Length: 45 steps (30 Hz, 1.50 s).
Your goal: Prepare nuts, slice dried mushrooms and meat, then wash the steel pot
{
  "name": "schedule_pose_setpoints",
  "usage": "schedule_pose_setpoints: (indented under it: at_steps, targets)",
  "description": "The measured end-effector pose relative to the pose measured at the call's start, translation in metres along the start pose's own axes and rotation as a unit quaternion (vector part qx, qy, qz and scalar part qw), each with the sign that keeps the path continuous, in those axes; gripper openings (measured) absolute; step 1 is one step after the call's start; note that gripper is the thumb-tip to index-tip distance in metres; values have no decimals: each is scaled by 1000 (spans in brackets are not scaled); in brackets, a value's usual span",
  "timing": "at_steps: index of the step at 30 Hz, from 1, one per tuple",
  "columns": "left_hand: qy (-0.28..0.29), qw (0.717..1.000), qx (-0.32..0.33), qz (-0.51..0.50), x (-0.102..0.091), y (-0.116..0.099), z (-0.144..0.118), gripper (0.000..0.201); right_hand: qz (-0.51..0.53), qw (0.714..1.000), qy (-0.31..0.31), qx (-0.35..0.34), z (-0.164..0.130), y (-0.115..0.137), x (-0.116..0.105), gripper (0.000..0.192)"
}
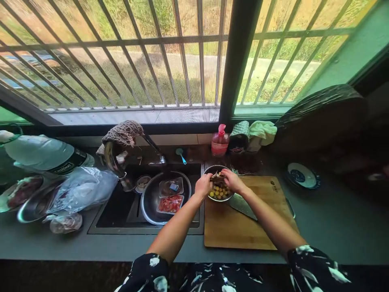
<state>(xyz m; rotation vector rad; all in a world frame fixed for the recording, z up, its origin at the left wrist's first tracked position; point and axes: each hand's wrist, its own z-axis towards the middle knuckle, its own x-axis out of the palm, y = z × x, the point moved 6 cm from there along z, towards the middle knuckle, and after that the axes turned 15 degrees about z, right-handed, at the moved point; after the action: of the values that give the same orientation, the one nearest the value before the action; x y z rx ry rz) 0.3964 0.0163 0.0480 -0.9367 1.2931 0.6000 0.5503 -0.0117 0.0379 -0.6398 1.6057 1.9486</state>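
Both of my hands meet over a metal bowl [217, 167] at the back left of a wooden cutting board [243, 231]. My left hand [203, 185] and my right hand [231, 180] have their fingers closed on a brownish, leafy-looking clump [217, 177], whose kind I cannot make out. Small round yellow and brown pieces [219, 192] lie in the bowl beneath it. A wide knife blade [243, 206] rests flat on the board, partly under my right forearm, which hides its handle side.
Left of the board is a sink [106, 221] holding a metal basin [145, 207] with packed red meat [170, 204]. A faucet [111, 156] rises behind. Plastic bags [86, 188] and a large bottle [42, 152] crowd the left. A soap bottle [220, 144] and plate [302, 175] stand around the board.
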Motion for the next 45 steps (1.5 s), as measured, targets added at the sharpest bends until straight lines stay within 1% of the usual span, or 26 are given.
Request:
schedule_pose_setpoints:
  at_steps: [2, 5, 9, 10, 12, 13, 14, 15, 16, 17, 18, 19, 20, 22, 23, 25, 27, 29, 31, 33, 35, 37, 39, 41, 43, 45]
  targets:
    - [-5, 1000, -19, -15, -2, 1, -1, 37, 0, 999, -44, 4, -3, 2, -5, 37]
    - [-3, 999, -22, -35, 0, 2, 0, 37, -7, 1000, -27, 5, -5, 10, -8, 27]
    - [-4, 999, -35, -39, 3, 6, 5, 41, -34, 996, -78, 9, -10, 24, -15, 27]
    - [0, 999, -38, -33, 4, 6, 5, 39, -41, 997, -63, 5, -12, 27, -11, 26]
    - [12, 999, -41, -19, 6, 4, 7, 29, -50, 999, -20, -9, -19, 32, -5, 24]
    - [23, 999, -41, -11, 7, 3, 8, 26, -53, 998, -18, -11, -25, 32, -7, 24]
    - [35, 999, -41, 0, 8, 1, 8, 26, -60, 998, -33, -1, -34, 29, -12, 25]
    - [45, 998, -41, 14, 9, 0, 8, 28, -77, 995, -59, 28, -45, 22, -20, 25]
    - [49, 998, -41, 27, 10, -2, 8, 28, -102, 989, -75, 74, -60, 12, -27, 25]
    - [50, 997, -43, 39, 10, -3, 7, 28, -134, 979, -76, 131, -78, -2, -33, 24]
    - [47, 997, -48, 47, 10, -3, 7, 28, -170, 964, -54, 196, -98, -17, -35, 22]
    - [38, 996, -56, 51, 9, -2, 7, 30, -203, 947, -12, 250, -121, -32, -34, 21]
    - [27, 996, -64, 51, 8, -1, 8, 32, -232, 929, 26, 285, -143, -45, -31, 21]
    - [1, 996, -73, 41, 6, 1, 10, 32, -269, 907, 53, 319, -179, -62, -25, 22]
    - [-14, 997, -74, 32, 4, 2, 12, 30, -281, 904, 51, 319, -192, -66, -22, 23]
    - [-30, 996, -82, -8, 1, 5, 16, 23, -287, 906, 41, 308, -206, -69, -20, 24]
    - [-17, 992, -104, -70, 2, 9, 20, 18, -279, 915, 44, 289, -210, -68, -22, 24]
    - [8, 985, -128, -116, 4, 13, 22, 15, -264, 927, 47, 262, -211, -65, -31, 24]
    - [11, 981, -148, -126, 2, 15, 21, 13, -256, 940, 37, 221, -213, -63, -45, 25]
    - [-22, 978, -165, -125, -5, 17, 19, 13, -253, 947, 18, 196, -218, -64, -61, 26]
    - [-73, 971, -175, -143, -15, 18, 17, 14, -248, 947, 10, 204, -226, -72, -74, 24]
    - [-109, 960, -189, -177, -23, 20, 16, 17, -232, 945, 24, 229, -233, -83, -80, 22]
    - [-120, 941, -220, -227, -28, 22, 15, 19, -202, 947, 47, 246, -237, -91, -80, 23]
    - [-110, 907, -259, -315, -27, 21, 13, 19, -166, 951, 58, 254, -239, -95, -78, 25]
    - [-74, 847, -286, -442, -19, 11, 8, 18, -129, 955, 60, 261, -240, -96, -76, 26]
    - [-17, 769, -294, -567, -6, -8, 0, 16, -99, 956, 55, 270, -242, -98, -76, 28]
